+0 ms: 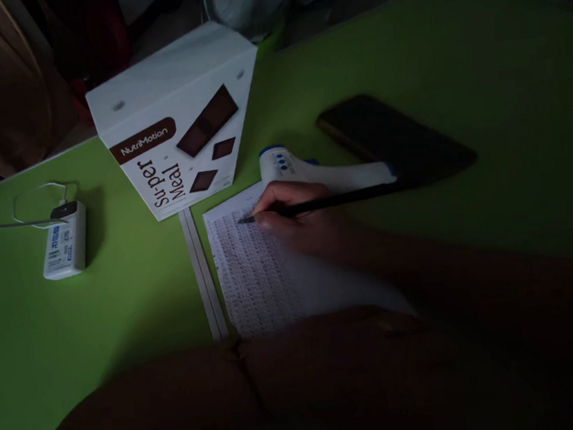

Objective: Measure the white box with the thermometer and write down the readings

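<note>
Table: green top [136, 281] across most of the frame; its far edge runs along the upper part, and bare surface at left and upper right gives the most room for moving.
Box: the white box [145, 93] stands upper left of centre, its lower corner near the paper's top edge, so it bounds reach that way.
Paper: the sheet [256, 278] lies at centre, closely written on its left part, paler and seemingly blank toward the right; keeping it flat and unshifted should help the lines stay even.
Left hand: this hand [342, 337] lies across the lower centre, over the sheet's near part; too dark to tell whether it presses or grips.
Phone: a dark slab [394, 135], apparently a phone, right of centre.
Thermometer: white and blue gun [282, 165] just beyond the writing hand, leaving little room there; sliding it away would free the wrist.
Right hand: fingers of this hand [310, 223] pinch the pen near its tip; a light, steady hold suits such small script.
Power bank: white block [65, 241] at left, cabled, well apart.
Pen: dark pen [335, 201], tip at the sheet's upper left, tail beside the thermometer's handle.
</note>
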The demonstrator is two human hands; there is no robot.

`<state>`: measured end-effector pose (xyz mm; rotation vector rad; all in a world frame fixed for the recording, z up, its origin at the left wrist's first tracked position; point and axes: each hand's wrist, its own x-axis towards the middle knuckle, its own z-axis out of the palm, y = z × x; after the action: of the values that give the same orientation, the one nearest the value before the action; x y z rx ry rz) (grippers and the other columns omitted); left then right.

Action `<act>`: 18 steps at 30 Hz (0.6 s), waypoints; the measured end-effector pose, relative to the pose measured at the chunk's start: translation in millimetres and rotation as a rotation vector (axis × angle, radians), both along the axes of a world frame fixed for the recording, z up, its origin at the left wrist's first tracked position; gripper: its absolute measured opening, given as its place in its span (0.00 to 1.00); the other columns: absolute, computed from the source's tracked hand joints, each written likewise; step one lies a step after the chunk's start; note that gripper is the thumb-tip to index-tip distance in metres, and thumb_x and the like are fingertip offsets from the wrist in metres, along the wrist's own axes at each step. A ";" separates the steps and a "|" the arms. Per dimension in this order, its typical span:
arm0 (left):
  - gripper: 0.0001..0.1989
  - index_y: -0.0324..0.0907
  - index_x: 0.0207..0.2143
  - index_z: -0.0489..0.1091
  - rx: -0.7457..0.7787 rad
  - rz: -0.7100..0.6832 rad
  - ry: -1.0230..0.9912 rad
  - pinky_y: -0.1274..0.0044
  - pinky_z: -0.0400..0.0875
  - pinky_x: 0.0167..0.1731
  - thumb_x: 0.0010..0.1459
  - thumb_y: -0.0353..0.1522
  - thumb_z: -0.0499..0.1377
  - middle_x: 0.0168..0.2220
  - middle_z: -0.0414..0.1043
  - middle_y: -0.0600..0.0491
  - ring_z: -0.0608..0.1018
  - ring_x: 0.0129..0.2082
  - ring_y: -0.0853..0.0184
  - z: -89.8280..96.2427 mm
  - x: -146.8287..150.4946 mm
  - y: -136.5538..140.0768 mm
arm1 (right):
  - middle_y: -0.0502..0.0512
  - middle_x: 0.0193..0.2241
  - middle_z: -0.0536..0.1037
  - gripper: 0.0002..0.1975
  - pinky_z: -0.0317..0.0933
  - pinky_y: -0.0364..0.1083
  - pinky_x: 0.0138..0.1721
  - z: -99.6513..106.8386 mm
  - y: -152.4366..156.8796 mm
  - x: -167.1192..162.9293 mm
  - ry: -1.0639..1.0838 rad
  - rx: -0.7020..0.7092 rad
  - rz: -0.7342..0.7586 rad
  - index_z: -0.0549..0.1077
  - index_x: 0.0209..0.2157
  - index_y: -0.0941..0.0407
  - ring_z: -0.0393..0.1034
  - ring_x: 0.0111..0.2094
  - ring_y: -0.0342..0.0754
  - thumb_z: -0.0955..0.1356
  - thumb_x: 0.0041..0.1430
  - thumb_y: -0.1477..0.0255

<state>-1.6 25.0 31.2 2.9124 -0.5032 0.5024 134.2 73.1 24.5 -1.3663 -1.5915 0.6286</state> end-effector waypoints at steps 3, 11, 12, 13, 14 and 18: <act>0.18 0.45 0.48 0.81 -0.003 -0.009 0.045 0.75 0.72 0.56 0.72 0.29 0.50 0.50 0.81 0.59 0.80 0.50 0.68 2.3 0.3 0.8 | 0.50 0.22 0.72 0.06 0.59 0.49 0.28 -0.1 0.3 0.2 0.005 0.011 0.002 0.67 0.24 0.50 0.67 0.25 0.49 0.67 0.53 0.71; 0.19 0.44 0.48 0.81 0.020 -0.025 0.163 0.76 0.72 0.58 0.72 0.28 0.50 0.52 0.80 0.59 0.80 0.53 0.69 11.0 1.7 2.8 | 0.50 0.22 0.71 0.05 0.59 0.49 0.28 1.1 -0.8 0.4 0.033 -0.007 -0.008 0.67 0.25 0.51 0.67 0.26 0.49 0.66 0.53 0.73; 0.19 0.44 0.49 0.81 0.025 -0.014 0.139 0.76 0.71 0.58 0.72 0.28 0.49 0.52 0.80 0.60 0.79 0.53 0.69 9.8 1.2 2.6 | 0.50 0.22 0.71 0.06 0.59 0.49 0.28 1.4 -0.8 0.2 0.034 -0.003 -0.010 0.67 0.24 0.51 0.67 0.25 0.49 0.66 0.53 0.73; 0.19 0.45 0.49 0.81 0.029 -0.010 0.108 0.76 0.71 0.58 0.72 0.28 0.49 0.52 0.80 0.60 0.79 0.54 0.69 8.5 0.7 2.5 | 0.50 0.22 0.71 0.06 0.59 0.49 0.28 1.5 -0.8 0.0 0.031 -0.002 -0.010 0.67 0.24 0.51 0.67 0.25 0.49 0.66 0.53 0.73; 0.20 0.45 0.49 0.81 0.033 -0.013 0.079 0.76 0.72 0.58 0.72 0.28 0.49 0.52 0.80 0.61 0.80 0.53 0.68 7.4 0.2 2.5 | 0.50 0.22 0.71 0.06 0.58 0.49 0.28 1.6 -0.8 -0.3 0.026 -0.004 -0.009 0.67 0.24 0.51 0.66 0.25 0.48 0.66 0.53 0.73; 0.19 0.47 0.49 0.81 0.036 -0.018 0.054 0.76 0.72 0.57 0.72 0.29 0.50 0.51 0.81 0.61 0.80 0.53 0.68 6.3 -0.2 2.6 | 0.50 0.20 0.70 0.06 0.57 0.49 0.26 2.1 -0.8 -1.0 0.047 -0.005 -0.027 0.67 0.24 0.50 0.65 0.24 0.48 0.66 0.52 0.74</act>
<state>-1.8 27.6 37.5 2.9436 -0.5357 0.4149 133.2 72.3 26.6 -1.3651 -1.5325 0.6447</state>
